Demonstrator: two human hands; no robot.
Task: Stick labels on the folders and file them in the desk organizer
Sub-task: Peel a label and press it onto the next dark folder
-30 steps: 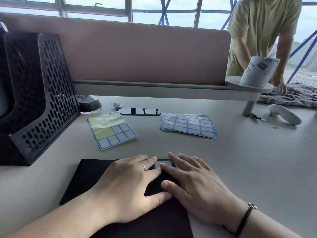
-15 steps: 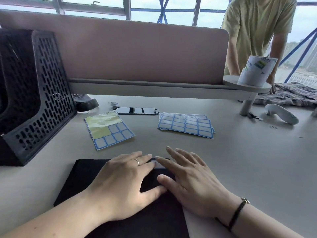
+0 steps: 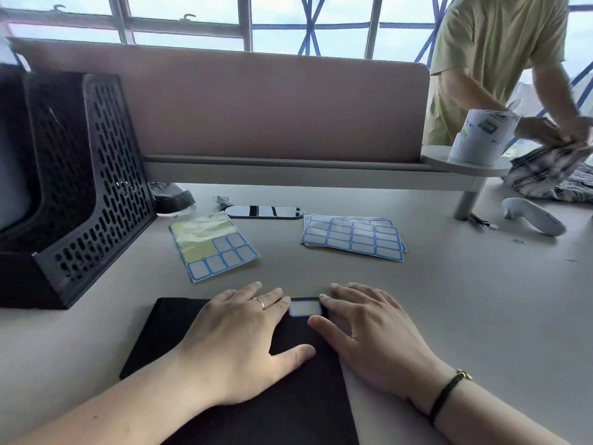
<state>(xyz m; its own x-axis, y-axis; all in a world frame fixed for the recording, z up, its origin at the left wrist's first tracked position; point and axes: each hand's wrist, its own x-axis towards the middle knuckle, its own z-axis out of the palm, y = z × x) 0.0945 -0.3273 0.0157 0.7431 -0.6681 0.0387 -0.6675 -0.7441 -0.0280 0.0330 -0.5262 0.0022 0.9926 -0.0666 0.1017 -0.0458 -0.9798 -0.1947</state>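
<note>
A black folder (image 3: 167,342) lies flat on the desk in front of me. A white label with a blue border (image 3: 305,308) is stuck at its far right corner. My left hand (image 3: 244,342) rests flat on the folder, fingertips just left of the label. My right hand (image 3: 369,332) lies flat on the folder's right edge, fingertips touching the label's right side. Both hands hold nothing. The black perforated desk organizer (image 3: 86,194) stands at the left.
A partly used label sheet (image 3: 213,245) and a stack of full label sheets (image 3: 353,237) lie beyond the folder, with a phone (image 3: 263,211) behind them. A pink divider with a shelf (image 3: 288,170) crosses the back. Another person handles cloth at the far right.
My two hands have slid apart sideways across the folder, uncovering the label between their fingertips. The view has shifted slightly.
</note>
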